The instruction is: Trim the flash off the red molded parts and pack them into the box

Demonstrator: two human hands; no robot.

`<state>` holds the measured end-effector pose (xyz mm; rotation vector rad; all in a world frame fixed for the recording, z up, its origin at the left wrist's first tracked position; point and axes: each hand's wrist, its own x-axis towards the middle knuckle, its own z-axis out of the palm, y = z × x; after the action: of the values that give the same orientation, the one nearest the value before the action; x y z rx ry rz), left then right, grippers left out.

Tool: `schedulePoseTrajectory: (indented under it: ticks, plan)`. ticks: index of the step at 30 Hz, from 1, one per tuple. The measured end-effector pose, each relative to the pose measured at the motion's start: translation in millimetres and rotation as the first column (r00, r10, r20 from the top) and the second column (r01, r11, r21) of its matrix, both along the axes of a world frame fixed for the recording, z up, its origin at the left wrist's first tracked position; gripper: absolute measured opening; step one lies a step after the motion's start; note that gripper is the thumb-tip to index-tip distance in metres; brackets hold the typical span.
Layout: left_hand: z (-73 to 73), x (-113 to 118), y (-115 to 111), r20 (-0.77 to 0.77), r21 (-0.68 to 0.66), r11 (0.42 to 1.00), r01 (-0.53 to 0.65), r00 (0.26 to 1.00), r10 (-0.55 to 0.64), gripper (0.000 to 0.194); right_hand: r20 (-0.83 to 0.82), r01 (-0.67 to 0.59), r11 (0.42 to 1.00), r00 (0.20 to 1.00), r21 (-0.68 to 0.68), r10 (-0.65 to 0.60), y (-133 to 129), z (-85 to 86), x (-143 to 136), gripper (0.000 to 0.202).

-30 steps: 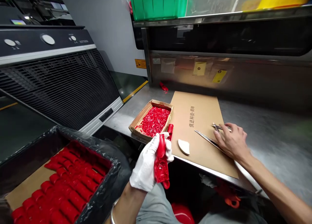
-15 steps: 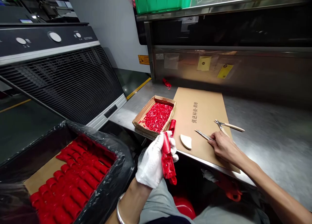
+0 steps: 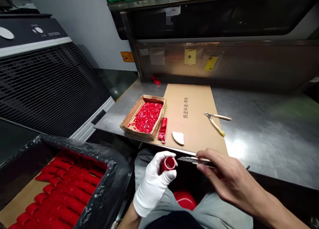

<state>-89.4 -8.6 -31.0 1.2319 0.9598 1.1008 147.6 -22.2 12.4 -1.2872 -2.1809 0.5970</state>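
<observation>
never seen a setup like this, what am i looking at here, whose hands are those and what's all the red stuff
There's no machine doing the work: these are one person's own hands, seen from a camera worn on the head, looking forward and down.

The left hand, in a white glove, grips a hollow red tube-shaped part, open end facing the camera. The bare right hand holds a slim metal-bladed knife, blade pointing toward that part.

On the grey metal table are a flat brown cardboard sheet, a white wedge-shaped piece, pale-handled metal cutters, another red part, and a shallow cardboard tray of small red slivers. At lower left, a dark plastic-covered box holds rows of red parts.
</observation>
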Motion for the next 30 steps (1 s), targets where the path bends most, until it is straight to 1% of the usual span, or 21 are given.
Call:
schedulePoseTrajectory:
  ticks: [2,4,7,10,16,21,23,27,30]
  plan:
    - [-1.4,1,-1,-0.052,0.027,1.000,0.006,0.999,-0.004,0.028,0.064,-0.008,0.998,0.998,0.069,0.004,-6,4.1,-5,0.021]
    - [-1.9,1,-2,-0.099,0.059,0.998,0.010,0.995,-0.004,0.026,0.121,-0.004,0.991,0.993,0.132,-0.012,-9,2.2,-6,0.026]
    - [-0.8,0,-2,-0.157,0.106,0.994,0.025,0.987,-0.008,0.023,0.163,-0.005,0.983,0.986,0.185,-0.026,-10,-3.1,-5,0.030]
    - [1.0,-1,-2,-0.189,0.131,0.991,0.041,0.982,-0.015,0.022,0.194,-0.005,0.973,0.980,0.231,-0.041,-11,-4.1,-5,0.030]
    - [1.4,-1,0,-0.184,0.164,0.986,0.038,0.983,-0.007,0.025,0.216,-0.013,0.970,0.975,0.241,-0.041,-10,0.1,-9,0.028]
    - [-0.7,0,0,-0.164,0.172,0.985,0.018,0.986,0.010,0.027,0.197,-0.021,0.985,0.980,0.171,-0.013,-11,-1.3,-11,0.024]
    - [-0.9,0,1,-0.159,0.173,0.985,0.016,0.987,0.012,0.027,0.218,-0.013,0.980,0.975,0.199,-0.031,-11,-2.6,-12,0.025]
    - [0.4,0,1,-0.160,0.173,0.985,0.005,0.987,0.023,0.026,0.269,0.012,0.954,0.958,0.300,-0.096,-11,-5.2,-14,0.030]
    - [1.8,2,1,-0.142,0.152,0.988,-0.019,0.989,0.041,0.026,0.248,0.012,0.958,0.965,0.288,-0.086,-11,-6.2,-15,0.029]
